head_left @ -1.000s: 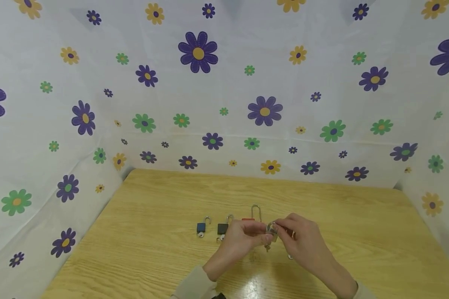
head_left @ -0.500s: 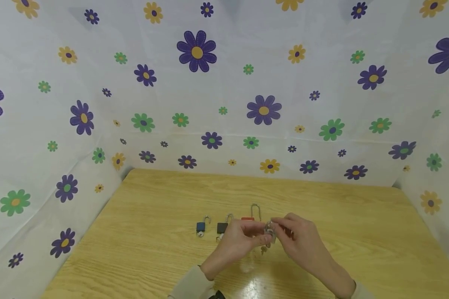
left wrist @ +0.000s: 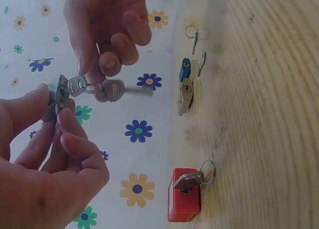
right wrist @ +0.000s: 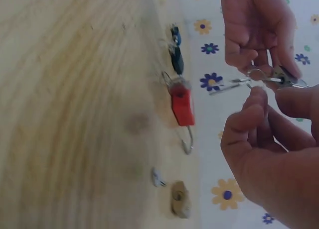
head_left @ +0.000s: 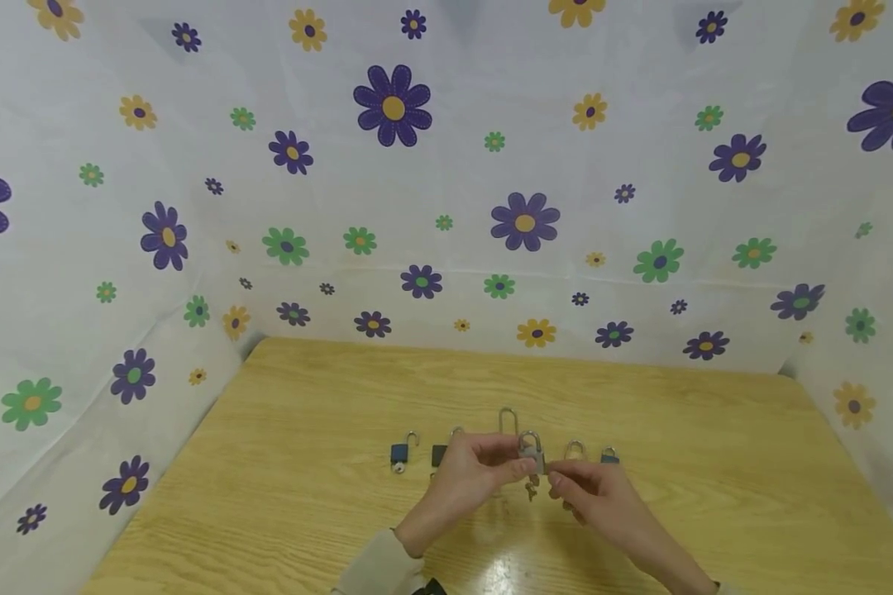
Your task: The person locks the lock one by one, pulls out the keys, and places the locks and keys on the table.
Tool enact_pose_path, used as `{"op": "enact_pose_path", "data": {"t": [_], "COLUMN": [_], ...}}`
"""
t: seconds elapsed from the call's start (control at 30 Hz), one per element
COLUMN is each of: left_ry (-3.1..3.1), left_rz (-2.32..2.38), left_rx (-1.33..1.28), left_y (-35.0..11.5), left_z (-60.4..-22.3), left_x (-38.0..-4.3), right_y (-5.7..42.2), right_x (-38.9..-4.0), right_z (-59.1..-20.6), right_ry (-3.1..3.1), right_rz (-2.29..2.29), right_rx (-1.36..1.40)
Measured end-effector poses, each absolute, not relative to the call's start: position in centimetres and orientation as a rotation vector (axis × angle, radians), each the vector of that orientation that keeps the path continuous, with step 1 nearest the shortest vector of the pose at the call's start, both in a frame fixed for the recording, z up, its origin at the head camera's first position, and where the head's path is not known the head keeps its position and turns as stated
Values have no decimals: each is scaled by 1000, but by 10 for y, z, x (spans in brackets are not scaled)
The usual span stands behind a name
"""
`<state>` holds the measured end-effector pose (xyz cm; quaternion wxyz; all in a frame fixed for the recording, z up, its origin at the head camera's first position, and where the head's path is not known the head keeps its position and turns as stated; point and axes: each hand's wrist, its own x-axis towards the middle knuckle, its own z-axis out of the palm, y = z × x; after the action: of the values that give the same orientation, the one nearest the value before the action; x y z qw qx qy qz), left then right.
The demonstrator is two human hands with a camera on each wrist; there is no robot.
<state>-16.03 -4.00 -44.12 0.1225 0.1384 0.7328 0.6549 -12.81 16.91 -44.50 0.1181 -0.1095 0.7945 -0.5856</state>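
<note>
In the head view, my left hand [head_left: 470, 475] grips a small silver padlock [head_left: 532, 454] between thumb and fingers, its shackle upward. A key [left wrist: 77, 85] sits in the keyhole underneath. From it hangs a ring with a second, motion-blurred key [left wrist: 112, 90]. My right hand [head_left: 603, 496] is beside the lock's lower right edge, fingers loosely bent. Its fingertips [right wrist: 256, 95] are close to the key and ring, with nothing plainly pinched between them. The red padlock [left wrist: 183, 196] lies behind the left hand, a key in it.
On the wooden table [head_left: 305, 413] lie more padlocks: a blue one [head_left: 399, 453] with raised shackle, a black one [head_left: 439, 454] partly behind the left hand, a brass one [head_left: 575, 450] and another blue one [head_left: 610, 457]. A flower-print cloth [head_left: 446, 165] stands around the back and sides.
My right hand has left the silver padlock's shackle and moved down and right to its lower edge. The left hand still holds the lock. The brass and right-hand blue padlocks have come into view.
</note>
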Motion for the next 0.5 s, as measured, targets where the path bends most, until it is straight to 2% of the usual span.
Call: {"op": "enact_pose_path", "data": {"t": [0.27,0.5], "left_ry": [2146,2147], "left_rz": [1895,1870], "left_rx": [420,441], "left_y": [-40,-42], "left_z": [-440,-416], "left_x": [-159,-149], "right_y": [165,166], "right_x": [-126,-129], "right_z": [-458,-464], "right_ry": [1764,1470], "right_rz": [-1953,-2046], "right_rx": [-322,-287]}}
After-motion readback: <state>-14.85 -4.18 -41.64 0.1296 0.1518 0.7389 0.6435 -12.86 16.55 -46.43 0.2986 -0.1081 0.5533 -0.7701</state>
